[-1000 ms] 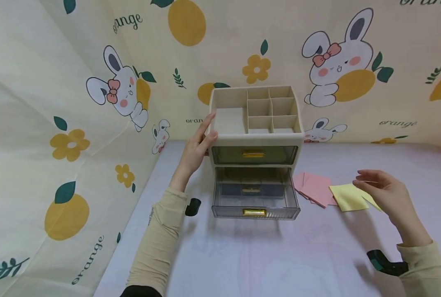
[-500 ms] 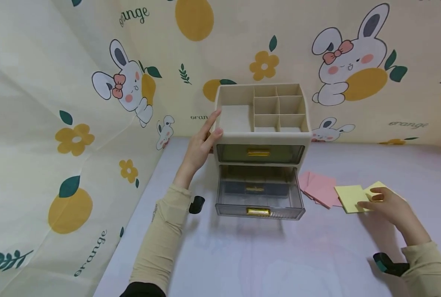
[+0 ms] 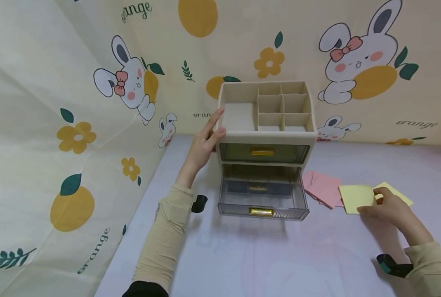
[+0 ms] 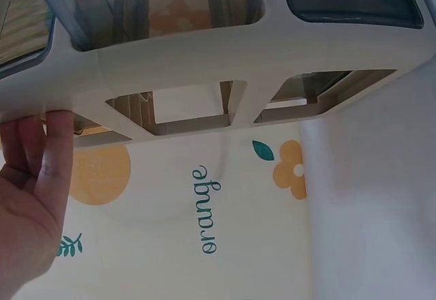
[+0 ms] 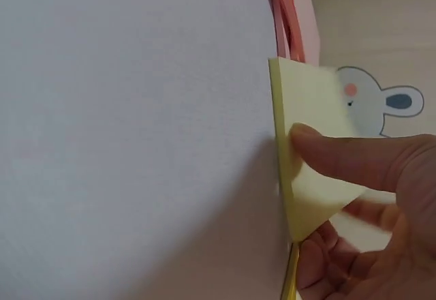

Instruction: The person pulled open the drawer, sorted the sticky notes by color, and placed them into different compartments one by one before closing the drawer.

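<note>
My left hand (image 3: 200, 149) rests against the left side of a cream desktop drawer organizer (image 3: 268, 135). Its thumb and index finger touch the top left edge, and in the left wrist view the straight fingers (image 4: 56, 160) press the side wall. A clear drawer (image 3: 239, 209) with a gold handle is pulled out below a closed one. To the right, my right hand (image 3: 395, 211) pinches the right corner of a yellow sticky note pad (image 3: 357, 197), thumb on top in the right wrist view. Another yellow pad (image 3: 396, 194) lies behind the fingers.
Pink sticky note pads (image 3: 325, 189) lie overlapped between the organizer and the yellow ones. The organizer's top has several cream compartments (image 3: 239, 115). A printed cloth wall (image 3: 287, 16) rises behind and at left of the white table (image 3: 279, 264).
My right hand has come down from above the yellow pads and taken hold of one. The left hand stays on the organizer. The whole head view has shifted slightly.
</note>
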Demonstrator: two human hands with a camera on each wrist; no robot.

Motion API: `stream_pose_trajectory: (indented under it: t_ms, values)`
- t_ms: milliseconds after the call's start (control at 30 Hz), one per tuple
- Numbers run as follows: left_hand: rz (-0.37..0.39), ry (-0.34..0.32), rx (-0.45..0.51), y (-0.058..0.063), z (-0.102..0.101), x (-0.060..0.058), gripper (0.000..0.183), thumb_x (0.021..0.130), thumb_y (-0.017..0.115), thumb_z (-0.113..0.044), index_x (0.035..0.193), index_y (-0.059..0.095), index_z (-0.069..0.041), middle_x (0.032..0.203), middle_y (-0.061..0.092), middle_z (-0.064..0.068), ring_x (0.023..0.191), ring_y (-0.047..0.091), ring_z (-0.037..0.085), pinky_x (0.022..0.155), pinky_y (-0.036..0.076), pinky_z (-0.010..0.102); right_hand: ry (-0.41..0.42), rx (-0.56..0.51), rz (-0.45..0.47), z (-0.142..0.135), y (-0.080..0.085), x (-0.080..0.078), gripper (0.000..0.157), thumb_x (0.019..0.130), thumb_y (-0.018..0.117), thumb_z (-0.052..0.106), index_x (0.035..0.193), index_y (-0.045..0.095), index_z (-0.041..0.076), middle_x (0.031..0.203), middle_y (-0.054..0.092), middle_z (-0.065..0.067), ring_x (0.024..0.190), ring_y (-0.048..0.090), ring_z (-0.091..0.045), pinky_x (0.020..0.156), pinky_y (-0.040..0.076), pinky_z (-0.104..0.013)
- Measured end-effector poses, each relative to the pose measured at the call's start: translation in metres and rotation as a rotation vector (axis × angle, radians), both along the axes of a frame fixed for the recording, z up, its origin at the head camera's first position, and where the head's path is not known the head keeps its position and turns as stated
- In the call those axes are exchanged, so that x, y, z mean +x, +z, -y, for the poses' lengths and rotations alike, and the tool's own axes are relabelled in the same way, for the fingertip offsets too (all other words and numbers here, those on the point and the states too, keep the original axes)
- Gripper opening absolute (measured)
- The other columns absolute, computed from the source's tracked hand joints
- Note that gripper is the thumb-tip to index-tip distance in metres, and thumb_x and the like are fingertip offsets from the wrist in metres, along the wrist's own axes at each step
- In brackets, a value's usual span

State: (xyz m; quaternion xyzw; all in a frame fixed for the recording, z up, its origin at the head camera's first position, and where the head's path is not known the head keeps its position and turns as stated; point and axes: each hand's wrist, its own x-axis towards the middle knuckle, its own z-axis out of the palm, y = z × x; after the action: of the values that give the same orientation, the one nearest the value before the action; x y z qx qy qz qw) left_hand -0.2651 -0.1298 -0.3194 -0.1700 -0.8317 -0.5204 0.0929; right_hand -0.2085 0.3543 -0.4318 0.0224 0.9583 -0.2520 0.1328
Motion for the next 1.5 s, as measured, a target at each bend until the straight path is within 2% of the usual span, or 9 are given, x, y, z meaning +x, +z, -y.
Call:
stream_pose_trajectory:
  t_ms: [167, 333, 433, 567, 667, 767, 1000, 1200, 1500]
  values:
    - [0.011, 0.009, 0.002, 0.002, 0.0, 0.0, 0.048, 0.092, 0.041, -0.057, 0.137, 0.026, -0.056, 0.085, 0.051, 0.012, 0.081, 0.053, 0.021, 0.068, 0.054, 0.038, -0.058, -0.024, -0.122, 0.001, 0.003, 0.005, 0.056, 0.091, 0.056, 0.036, 0.117, 0.043, -0.011, 0.113, 0.049, -0.041, 0.09, 0.052, -0.047, 0.06, 0.04, -0.03]
    - [0.023, 0.001, 0.017, 0.003, -0.001, 0.001, 0.048, 0.091, 0.042, -0.058, 0.137, 0.027, -0.056, 0.084, 0.052, 0.011, 0.081, 0.055, 0.02, 0.07, 0.055, 0.041, -0.088, -0.059, -0.226, 0.001, 0.015, 0.01, 0.05, 0.092, 0.055, 0.038, 0.118, 0.053, -0.005, 0.103, 0.06, -0.027, 0.071, 0.049, 0.002, 0.056, 0.036, -0.023]
    - [0.009, -0.015, 0.005, 0.005, -0.003, 0.001, 0.05, 0.089, 0.042, -0.061, 0.137, 0.028, -0.056, 0.082, 0.05, 0.009, 0.079, 0.053, 0.019, 0.069, 0.054, 0.043, -0.085, -0.083, -0.299, 0.004, 0.026, 0.013, 0.052, 0.09, 0.059, 0.036, 0.128, 0.051, 0.001, 0.085, 0.064, 0.008, 0.067, 0.038, 0.019, 0.054, 0.037, -0.021]
    - [-0.013, -0.018, -0.021, 0.006, -0.006, 0.0, 0.051, 0.089, 0.041, -0.063, 0.138, 0.027, -0.055, 0.079, 0.049, 0.008, 0.076, 0.049, 0.019, 0.066, 0.052, 0.039, -0.124, -0.171, -0.354, 0.015, 0.041, 0.018, 0.049, 0.09, 0.059, 0.033, 0.135, 0.049, 0.018, 0.075, 0.043, 0.039, 0.066, 0.043, 0.019, 0.052, 0.039, -0.02]
    - [-0.015, -0.014, -0.022, 0.005, -0.007, 0.0, 0.051, 0.09, 0.041, -0.062, 0.138, 0.027, -0.055, 0.08, 0.049, 0.007, 0.077, 0.049, 0.018, 0.064, 0.051, 0.037, -0.172, -0.357, -0.382, 0.023, 0.053, 0.023, 0.03, 0.09, 0.06, 0.025, 0.12, 0.057, 0.029, 0.073, 0.051, 0.034, 0.061, 0.053, 0.01, 0.052, 0.044, -0.016]
    - [-0.012, -0.018, -0.02, 0.005, -0.007, 0.0, 0.051, 0.09, 0.041, -0.061, 0.138, 0.027, -0.055, 0.082, 0.049, 0.009, 0.078, 0.049, 0.019, 0.066, 0.052, 0.04, -0.176, -0.647, -0.467, 0.029, 0.064, 0.029, 0.023, 0.089, 0.061, 0.009, 0.104, 0.06, 0.026, 0.071, 0.062, 0.022, 0.057, 0.057, 0.002, 0.053, 0.047, -0.014]
    - [0.023, -0.011, -0.009, 0.003, -0.006, 0.0, 0.049, 0.09, 0.042, -0.06, 0.137, 0.026, -0.058, 0.09, 0.051, 0.012, 0.083, 0.05, 0.021, 0.074, 0.052, 0.052, 0.1, -1.368, -0.607, 0.051, 0.083, 0.042, 0.027, 0.084, 0.043, -0.024, 0.098, 0.059, -0.008, 0.08, 0.072, -0.007, 0.063, 0.062, -0.014, 0.057, 0.048, -0.019]
    - [0.03, 0.004, -0.014, 0.003, -0.004, 0.002, 0.048, 0.091, 0.042, -0.059, 0.136, 0.026, -0.059, 0.087, 0.051, 0.012, 0.084, 0.05, 0.021, 0.074, 0.053, 0.048, 0.292, -1.51, -0.565, 0.076, 0.097, 0.048, 0.028, 0.084, 0.037, -0.028, 0.1, 0.055, -0.015, 0.091, 0.07, -0.016, 0.068, 0.063, -0.021, 0.063, 0.052, -0.023]
    - [-0.004, 0.011, -0.02, 0.003, -0.003, 0.003, 0.052, 0.088, 0.04, -0.066, 0.137, 0.027, -0.056, 0.081, 0.048, 0.009, 0.08, 0.051, 0.019, 0.066, 0.053, 0.034, 0.328, -1.327, -0.521, 0.118, 0.105, 0.046, 0.026, 0.083, 0.045, -0.025, 0.098, 0.058, -0.008, 0.092, 0.071, -0.007, 0.071, 0.065, -0.013, 0.066, 0.053, -0.02]
